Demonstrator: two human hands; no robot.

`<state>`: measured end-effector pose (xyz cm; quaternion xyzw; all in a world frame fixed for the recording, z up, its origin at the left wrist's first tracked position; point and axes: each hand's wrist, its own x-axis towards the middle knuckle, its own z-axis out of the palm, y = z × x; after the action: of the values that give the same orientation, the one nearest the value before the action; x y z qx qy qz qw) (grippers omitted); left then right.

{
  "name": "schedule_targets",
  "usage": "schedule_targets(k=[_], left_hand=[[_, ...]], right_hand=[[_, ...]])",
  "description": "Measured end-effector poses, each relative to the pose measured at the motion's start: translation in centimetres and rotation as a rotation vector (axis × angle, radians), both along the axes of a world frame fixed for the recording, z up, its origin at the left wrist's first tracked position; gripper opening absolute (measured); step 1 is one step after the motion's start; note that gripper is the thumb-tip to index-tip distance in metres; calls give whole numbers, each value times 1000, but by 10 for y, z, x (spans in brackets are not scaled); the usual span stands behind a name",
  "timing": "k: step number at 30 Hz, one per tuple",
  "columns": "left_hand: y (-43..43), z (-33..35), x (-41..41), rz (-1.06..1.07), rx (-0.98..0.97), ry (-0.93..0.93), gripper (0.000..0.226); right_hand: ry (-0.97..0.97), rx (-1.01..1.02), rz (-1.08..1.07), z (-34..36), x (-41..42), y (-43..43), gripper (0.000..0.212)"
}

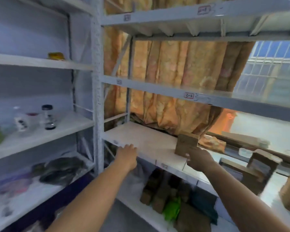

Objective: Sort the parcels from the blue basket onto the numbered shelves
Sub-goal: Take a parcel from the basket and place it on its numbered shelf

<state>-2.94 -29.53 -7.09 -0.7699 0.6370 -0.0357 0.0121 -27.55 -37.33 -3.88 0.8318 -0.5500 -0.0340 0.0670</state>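
Observation:
A small brown cardboard parcel [187,144] stands on the pale shelf board [141,136] of the right-hand white rack. My right hand [199,159] is at the parcel's near side with its fingers curled against it. My left hand [126,154] rests on the front edge of the same shelf, further left, holding nothing. The shelf above carries a red-framed label reading 3-3 [189,95]. Another label [203,10] is on the top shelf rail. The blue basket is out of sight.
The lower shelf holds brown parcels [157,195], a green packet [172,209] and a dark teal one. The left rack has a jar [48,117], a mug [21,122] and dark bags [62,169]. An orange curtain hangs behind; cardboard boxes [261,166] sit right.

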Motion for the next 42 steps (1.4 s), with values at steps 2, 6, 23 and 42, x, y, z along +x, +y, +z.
schedule_targets(k=[2,6,23,42], left_hand=[[33,-4,56,64,59,38,37],[109,-15,177,223,300,179,34],[332,-157,503,698,605,342,28],[-1,-448,592,747,504,685,46]], right_hand=[[17,106,91,1,59,13,55],[84,181,260,-5,191,39,44],[170,788,569,-201,591,125,39],[117,846,265,-479,677,-150,51]])
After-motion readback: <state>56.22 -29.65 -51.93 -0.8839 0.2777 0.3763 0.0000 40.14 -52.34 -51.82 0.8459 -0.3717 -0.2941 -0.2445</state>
